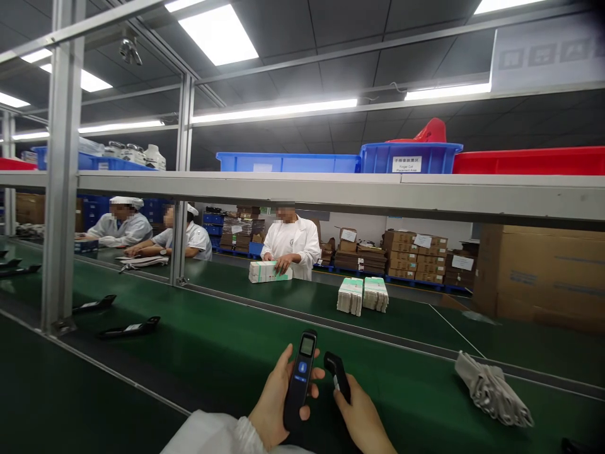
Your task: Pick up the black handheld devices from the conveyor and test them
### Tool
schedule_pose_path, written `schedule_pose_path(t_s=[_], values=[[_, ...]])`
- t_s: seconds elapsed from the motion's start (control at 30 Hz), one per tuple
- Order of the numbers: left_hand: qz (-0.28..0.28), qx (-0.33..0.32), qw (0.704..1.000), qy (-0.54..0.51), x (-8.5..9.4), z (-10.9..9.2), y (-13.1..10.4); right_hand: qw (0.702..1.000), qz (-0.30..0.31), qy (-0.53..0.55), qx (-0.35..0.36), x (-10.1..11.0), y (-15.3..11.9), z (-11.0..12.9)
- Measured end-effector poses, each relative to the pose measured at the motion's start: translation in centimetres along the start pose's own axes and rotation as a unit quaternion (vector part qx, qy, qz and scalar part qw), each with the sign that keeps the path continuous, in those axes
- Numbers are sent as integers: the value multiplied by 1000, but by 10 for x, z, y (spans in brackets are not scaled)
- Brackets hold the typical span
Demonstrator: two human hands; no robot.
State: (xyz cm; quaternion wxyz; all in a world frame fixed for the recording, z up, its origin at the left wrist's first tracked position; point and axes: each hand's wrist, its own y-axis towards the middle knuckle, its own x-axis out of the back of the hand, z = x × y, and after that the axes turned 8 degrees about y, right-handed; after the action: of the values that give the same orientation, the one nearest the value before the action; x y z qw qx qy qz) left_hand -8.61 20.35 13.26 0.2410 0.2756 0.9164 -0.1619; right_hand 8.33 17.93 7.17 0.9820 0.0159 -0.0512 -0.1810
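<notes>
My left hand (276,397) is wrapped round a black handheld device (297,384) held upright, its small grey screen and blue button facing me. Just to the right, my right hand (362,413) grips a second black device (337,375), tilted, with its head near the first one. The two devices are apart. Both hands are above the green belt (236,359). On the belt at the left lie more black devices, one (130,328) nearer and another (94,304) behind it.
A bundle of grey cloth (494,391) lies at the right. Beyond the divider, two paper stacks (350,296) (375,294) stand near a person (293,246) handling another stack. A metal post (61,176) rises at the left; a shelf (302,189) with bins crosses above.
</notes>
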Motion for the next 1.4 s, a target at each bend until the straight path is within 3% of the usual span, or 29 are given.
schedule_pose_path(t_s=[0.13, 0.27, 0.4, 0.53, 0.63, 0.8, 0.9, 1.03, 1.2, 1.4], values=[[-6, -28, 999, 42, -5, 5, 1, 994, -47, -96, 37, 6, 0, -1], [-55, -106, 975, 185, -3, 13, 6, 992, -85, -58, 79, 2, 0, 3], [-107, -237, 899, 353, -6, 16, 5, 991, -14, 88, 96, -7, -2, 11], [-118, -252, 875, 396, -17, 16, -3, 965, 56, 256, 8, -18, -10, 24], [-121, -221, 879, 405, -21, 19, -5, 936, 108, 334, -26, -22, -21, 36], [-70, -188, 912, 357, -16, 22, 1, 935, 118, 333, -16, -23, -27, 41], [-108, -169, 942, 270, -8, 20, 7, 938, 99, 331, -14, -22, -24, 33], [-141, -83, 970, 179, 12, 14, 14, 936, 111, 335, -10, -24, -21, 27], [-159, -54, 974, 151, 32, 10, 19, 936, 119, 329, -30, -23, -23, 28], [-137, -57, 969, 198, 30, 11, 18, 940, 125, 312, -63, -23, -24, 26]])
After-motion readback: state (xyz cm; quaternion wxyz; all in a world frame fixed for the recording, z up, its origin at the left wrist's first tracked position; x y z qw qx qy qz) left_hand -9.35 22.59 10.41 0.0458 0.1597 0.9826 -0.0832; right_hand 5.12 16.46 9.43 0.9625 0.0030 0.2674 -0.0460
